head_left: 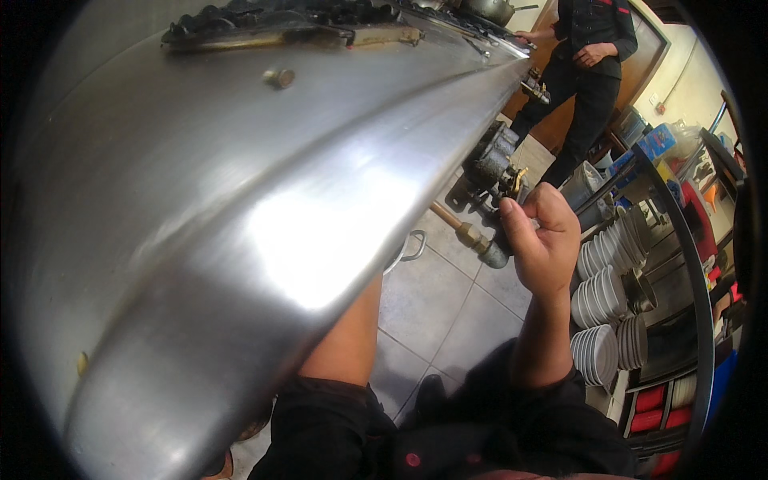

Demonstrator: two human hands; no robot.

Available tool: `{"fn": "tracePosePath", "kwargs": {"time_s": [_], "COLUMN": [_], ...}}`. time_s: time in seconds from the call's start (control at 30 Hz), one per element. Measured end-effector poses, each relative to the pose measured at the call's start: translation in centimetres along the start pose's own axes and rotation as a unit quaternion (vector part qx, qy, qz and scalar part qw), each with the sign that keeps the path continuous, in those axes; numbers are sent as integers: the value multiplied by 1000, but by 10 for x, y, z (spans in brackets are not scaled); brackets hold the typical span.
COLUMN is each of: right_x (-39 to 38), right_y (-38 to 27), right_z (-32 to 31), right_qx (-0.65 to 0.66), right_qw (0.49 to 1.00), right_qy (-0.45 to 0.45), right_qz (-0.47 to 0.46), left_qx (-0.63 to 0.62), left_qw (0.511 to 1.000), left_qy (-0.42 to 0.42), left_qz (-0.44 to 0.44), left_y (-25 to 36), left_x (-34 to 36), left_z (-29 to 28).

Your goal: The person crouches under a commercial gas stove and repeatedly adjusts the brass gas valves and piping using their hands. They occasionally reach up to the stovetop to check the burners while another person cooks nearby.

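My right hand is closed, thumb pressed against curled fingers, right beside a dark metal valve assembly with brass parts. What the fingers grip is hidden, with only a small pale bit showing between them. A copper-coloured pipe with a brass fitting runs out from under the steel edge, ending in a grey piece by my wrist. The broad stainless steel front of a stove fills the left side. My left forearm reaches under this steel edge, which hides the hand.
Black burner grates lie at the far top. A brass stub pokes from the steel. Below the edge shows a metal pot handle above the tiled floor. Stacked white plates fill a rack at right. A person in black stands ahead.
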State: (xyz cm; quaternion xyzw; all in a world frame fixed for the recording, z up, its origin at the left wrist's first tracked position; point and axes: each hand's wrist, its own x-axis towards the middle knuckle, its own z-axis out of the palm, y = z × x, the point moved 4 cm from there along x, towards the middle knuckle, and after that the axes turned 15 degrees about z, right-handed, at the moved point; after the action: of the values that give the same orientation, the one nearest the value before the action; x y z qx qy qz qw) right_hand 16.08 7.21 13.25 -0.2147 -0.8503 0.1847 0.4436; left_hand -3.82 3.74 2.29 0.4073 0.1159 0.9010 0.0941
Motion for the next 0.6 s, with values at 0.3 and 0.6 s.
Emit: {"fn": "tracePosePath", "kwargs": {"time_s": [0.3,0.6], "right_x": [1,1], "right_y": [-2,-2], "right_z": [1,0], "right_qx": [5,3], "right_qw": [1000,1000], "right_qy": [-1,-1], "right_qz": [2,-3], "left_qx": [2,6], "left_qw": [1000,1000], "left_qy": [6,-2], "left_qz": [-2,-9], "left_y": [3,9], "left_x": [0,2], "left_z": [-2,6]}}
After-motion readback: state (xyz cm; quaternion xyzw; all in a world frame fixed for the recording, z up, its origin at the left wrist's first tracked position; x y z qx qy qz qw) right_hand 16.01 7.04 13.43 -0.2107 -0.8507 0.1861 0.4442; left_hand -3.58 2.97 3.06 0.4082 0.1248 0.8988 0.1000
